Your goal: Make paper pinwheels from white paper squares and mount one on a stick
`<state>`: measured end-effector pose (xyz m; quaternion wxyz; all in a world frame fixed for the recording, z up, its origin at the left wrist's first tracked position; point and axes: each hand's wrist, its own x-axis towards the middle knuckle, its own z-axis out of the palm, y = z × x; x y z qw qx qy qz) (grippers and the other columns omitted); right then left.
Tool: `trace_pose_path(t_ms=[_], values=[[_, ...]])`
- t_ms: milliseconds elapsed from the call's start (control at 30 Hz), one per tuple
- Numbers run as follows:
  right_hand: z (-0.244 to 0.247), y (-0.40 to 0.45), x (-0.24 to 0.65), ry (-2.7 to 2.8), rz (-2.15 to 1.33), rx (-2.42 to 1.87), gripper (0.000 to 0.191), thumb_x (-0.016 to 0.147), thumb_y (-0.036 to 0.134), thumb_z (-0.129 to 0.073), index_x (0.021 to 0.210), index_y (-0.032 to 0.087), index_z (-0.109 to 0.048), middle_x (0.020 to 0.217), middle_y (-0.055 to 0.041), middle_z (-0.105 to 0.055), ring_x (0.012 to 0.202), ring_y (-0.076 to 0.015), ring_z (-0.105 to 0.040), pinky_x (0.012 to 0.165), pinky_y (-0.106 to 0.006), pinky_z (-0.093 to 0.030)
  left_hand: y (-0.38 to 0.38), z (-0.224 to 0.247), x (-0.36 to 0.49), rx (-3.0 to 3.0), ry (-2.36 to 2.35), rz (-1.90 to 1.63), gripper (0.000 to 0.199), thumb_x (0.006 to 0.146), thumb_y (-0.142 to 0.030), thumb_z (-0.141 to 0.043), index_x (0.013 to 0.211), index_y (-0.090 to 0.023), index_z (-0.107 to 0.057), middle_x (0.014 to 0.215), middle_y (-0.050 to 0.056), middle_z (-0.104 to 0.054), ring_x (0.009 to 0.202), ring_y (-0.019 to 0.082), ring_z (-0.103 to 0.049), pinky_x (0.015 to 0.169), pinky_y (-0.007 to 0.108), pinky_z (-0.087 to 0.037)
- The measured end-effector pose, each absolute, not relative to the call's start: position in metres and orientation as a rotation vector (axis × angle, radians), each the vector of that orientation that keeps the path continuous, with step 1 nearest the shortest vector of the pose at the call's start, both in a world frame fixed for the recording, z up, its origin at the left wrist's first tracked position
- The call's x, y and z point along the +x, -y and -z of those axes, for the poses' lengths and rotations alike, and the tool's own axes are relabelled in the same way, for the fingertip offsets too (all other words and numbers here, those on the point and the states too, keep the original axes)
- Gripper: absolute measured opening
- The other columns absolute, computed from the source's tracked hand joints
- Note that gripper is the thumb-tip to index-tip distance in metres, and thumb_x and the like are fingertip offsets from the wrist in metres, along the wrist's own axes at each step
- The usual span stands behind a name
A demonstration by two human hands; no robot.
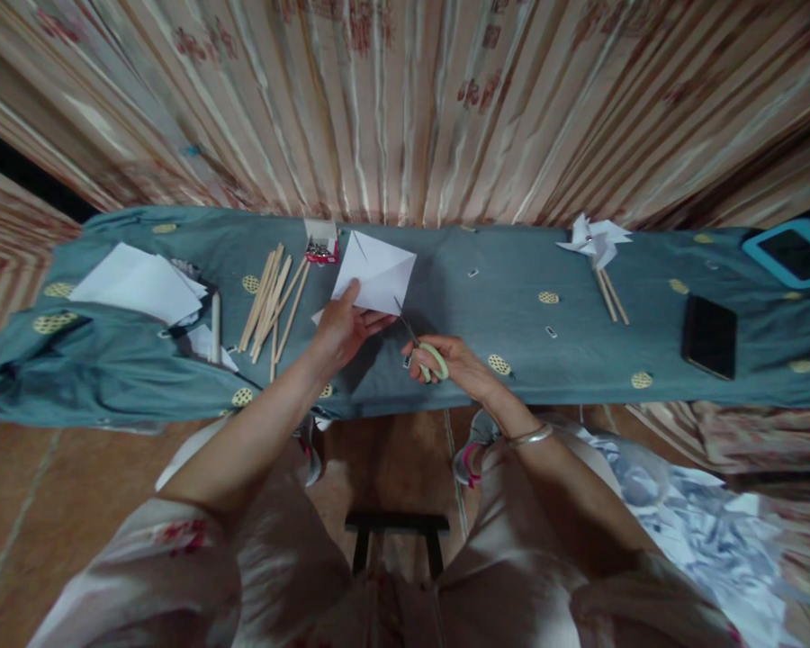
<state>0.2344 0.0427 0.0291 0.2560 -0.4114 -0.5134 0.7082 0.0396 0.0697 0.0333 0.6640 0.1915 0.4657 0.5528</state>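
A square sheet of white paper [384, 261] with crease lines is held up over the table by my left hand [347, 328], the thumb on top and the fingers beneath. One slit shows near its upper left corner. My right hand [438, 360] is closed round the pale green handles of a pair of scissors [435, 362]. The blades point up and left, with their tips at the paper's lower right edge; whether they are cutting into it is too small to tell. Close to my left hand lie several wooden sticks [263, 301].
A small red box of metal pins [322, 247] stands behind the sticks. On the left lie stacked white papers [139, 283] and a white rod [216, 328]. Paper pinwheels [598, 241] on sticks, a black phone [710, 337] and a blue-framed tablet [793, 254] are on the right.
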Motion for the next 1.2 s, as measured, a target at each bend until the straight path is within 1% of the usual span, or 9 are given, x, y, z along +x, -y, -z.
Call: trace_pose_path(t_ms=[167, 367, 600, 733, 900, 1100, 1200], values=[[-0.0275, -0.0429, 0.2341, 1.388, -1.924, -1.113, 0.056, 0.061, 0.067, -0.080, 0.085, 0.018, -0.068, 0.062, 0.0022, -0.066, 0.052, -0.0080, -0.056, 0.048, -0.020, -0.038, -0.0685, -0.0329, 0.0408, 0.439, -1.024, -1.235, 0.034, 0.098, -0.044, -0.053, 0.114, -0.015, -0.062, 0.089, 0.008, -0.077, 0.079, 0.021, -0.075, 0.084, 0.036, -0.057], [-0.0266, -0.0437, 0.2339, 1.392, -1.912, -1.119, 0.055, 0.061, 0.067, -0.080, 0.084, 0.018, -0.068, 0.060, 0.0028, -0.066, 0.050, -0.0077, -0.056, 0.047, -0.020, -0.038, -0.0677, -0.0336, 0.0427, 0.418, -1.046, -1.232, 0.032, 0.097, -0.044, -0.055, 0.109, -0.015, -0.063, 0.087, 0.008, -0.077, 0.083, 0.022, -0.075, 0.086, 0.037, -0.056], [-0.0267, -0.0439, 0.2333, 1.376, -1.914, -1.135, 0.059, 0.059, 0.070, -0.080, 0.083, 0.018, -0.067, 0.061, 0.0026, -0.066, 0.050, -0.0075, -0.055, 0.047, -0.019, -0.036, -0.0670, -0.0341, 0.0440, 0.416, -1.036, -1.244, 0.030, 0.097, -0.043, -0.057, 0.106, -0.016, -0.063, 0.085, 0.007, -0.076, 0.078, 0.020, -0.074, 0.083, 0.036, -0.057], [-0.0245, -0.0441, 0.2338, 1.389, -1.910, -1.121, 0.057, 0.062, 0.069, -0.079, 0.085, 0.018, -0.067, 0.062, 0.0018, -0.066, 0.052, -0.0085, -0.056, 0.048, -0.020, -0.037, -0.0675, -0.0330, 0.0443, 0.405, -1.053, -1.248, 0.034, 0.094, -0.047, -0.060, 0.108, -0.016, -0.062, 0.086, 0.007, -0.076, 0.079, 0.021, -0.074, 0.083, 0.037, -0.058], [-0.0225, -0.0445, 0.2334, 1.388, -1.911, -1.122, 0.057, 0.061, 0.070, -0.079, 0.083, 0.019, -0.067, 0.062, 0.0021, -0.067, 0.052, -0.0081, -0.056, 0.047, -0.019, -0.037, -0.0671, -0.0326, 0.0448, 0.411, -1.048, -1.233, 0.037, 0.093, -0.049, -0.060, 0.112, -0.017, -0.061, 0.084, 0.006, -0.076, 0.079, 0.021, -0.074, 0.084, 0.037, -0.058], [-0.0245, -0.0448, 0.2324, 1.390, -1.914, -1.129, 0.056, 0.059, 0.067, -0.081, 0.085, 0.019, -0.068, 0.061, 0.0026, -0.066, 0.051, -0.0082, -0.056, 0.047, -0.019, -0.037, -0.0658, -0.0342, 0.0458, 0.412, -1.050, -1.242, 0.029, 0.097, -0.043, -0.055, 0.104, -0.015, -0.063, 0.082, 0.006, -0.076, 0.076, 0.020, -0.074, 0.083, 0.037, -0.058], [-0.0254, -0.0445, 0.2322, 1.384, -1.911, -1.135, 0.055, 0.059, 0.066, -0.082, 0.085, 0.019, -0.068, 0.060, 0.0032, -0.066, 0.050, -0.0081, -0.056, 0.046, -0.019, -0.037, -0.0656, -0.0354, 0.0460, 0.413, -1.061, -1.238, 0.029, 0.097, -0.043, -0.055, 0.100, -0.016, -0.063, 0.081, 0.006, -0.076, 0.077, 0.020, -0.074, 0.084, 0.035, -0.057]])
